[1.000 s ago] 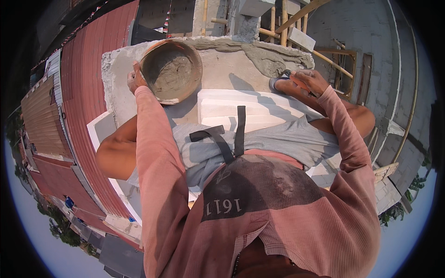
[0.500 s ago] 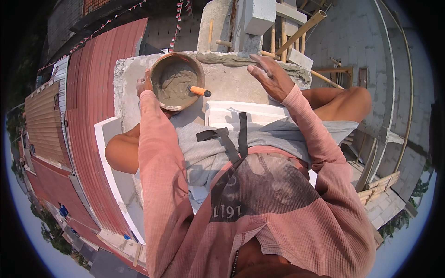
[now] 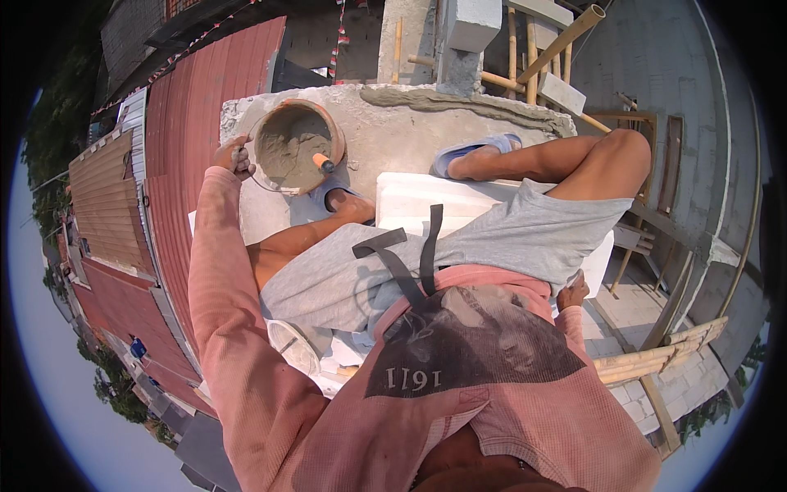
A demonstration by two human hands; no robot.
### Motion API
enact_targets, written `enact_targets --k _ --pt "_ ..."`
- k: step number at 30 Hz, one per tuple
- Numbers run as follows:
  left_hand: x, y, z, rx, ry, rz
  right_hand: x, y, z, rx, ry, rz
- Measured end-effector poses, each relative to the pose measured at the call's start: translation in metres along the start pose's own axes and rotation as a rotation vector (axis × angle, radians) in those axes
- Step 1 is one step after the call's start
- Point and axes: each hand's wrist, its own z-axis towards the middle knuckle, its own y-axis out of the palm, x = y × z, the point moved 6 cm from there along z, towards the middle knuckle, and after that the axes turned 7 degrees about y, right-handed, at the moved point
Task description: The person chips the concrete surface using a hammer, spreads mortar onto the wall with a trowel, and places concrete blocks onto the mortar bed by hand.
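I sit on a white block (image 3: 410, 201) atop a high concrete wall (image 3: 385, 135). My left hand (image 3: 233, 156) grips the rim and wire handle of a round brown bucket (image 3: 332, 131) half full of grey mortar. A trowel with an orange handle (image 3: 322, 161) stands in the mortar. My right hand (image 3: 574, 291) rests by my hip against the edge of the white block, partly hidden by my grey shorts, so its grip is unclear. A strip of wet mortar (image 3: 467, 102) lies along the far edge of the wall.
A grey block (image 3: 475, 25) stands on the wall behind the mortar strip. My feet wear blue sandals (image 3: 471, 152). Red metal roofs (image 3: 176, 205) lie far below on the left. Bamboo scaffold poles (image 3: 566, 37) and a lower floor (image 3: 648, 303) are on the right.
My right hand has come back from the far edge of the wall to my hip. The trowel now stands in the bucket. The left hand has drawn the bucket slightly nearer.
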Motion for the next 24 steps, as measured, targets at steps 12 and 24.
enact_targets --k 12,24 --pt "-0.050 -0.102 0.013 -0.047 -0.122 -0.157 -0.009 0.054 -0.003 -0.191 0.351 0.123" --pt "-0.062 -0.096 -0.003 -0.001 -0.231 0.218 -0.060 0.030 -0.081 -0.138 0.579 0.192"
